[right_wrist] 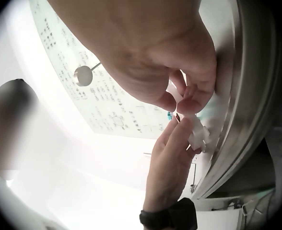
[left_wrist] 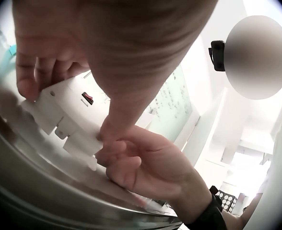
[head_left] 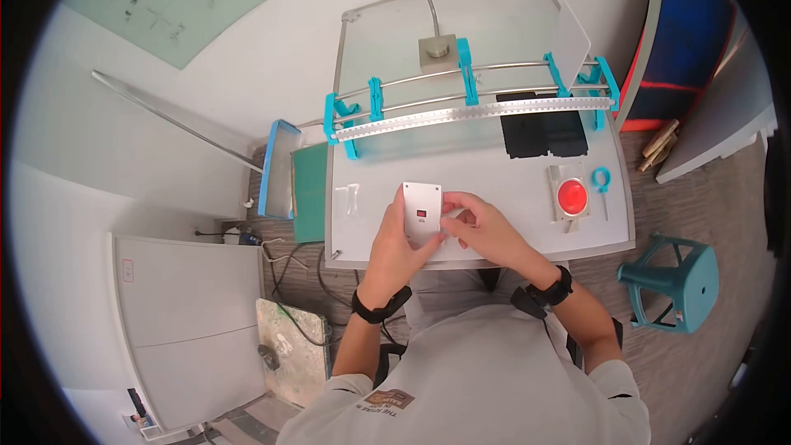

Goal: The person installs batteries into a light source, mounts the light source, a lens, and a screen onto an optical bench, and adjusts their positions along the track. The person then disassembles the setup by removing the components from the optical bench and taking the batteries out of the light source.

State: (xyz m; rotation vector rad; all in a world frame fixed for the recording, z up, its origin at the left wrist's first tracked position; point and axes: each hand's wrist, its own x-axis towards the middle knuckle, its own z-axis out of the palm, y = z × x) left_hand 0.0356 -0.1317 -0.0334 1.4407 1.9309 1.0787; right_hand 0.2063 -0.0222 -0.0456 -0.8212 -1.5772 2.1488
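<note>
right grip and left grip at the white case, near the table edge

The box appears to be smooth, matt plastic, as do the brackets and stool. The rods are shiny metal, the ruler duller metal. The tabletop looks smooth, its edge glossy metal; the shirt is matt cloth.

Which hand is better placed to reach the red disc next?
Probably the right hand: it is nearer the red disc, while the left hand grips the white box.
</note>
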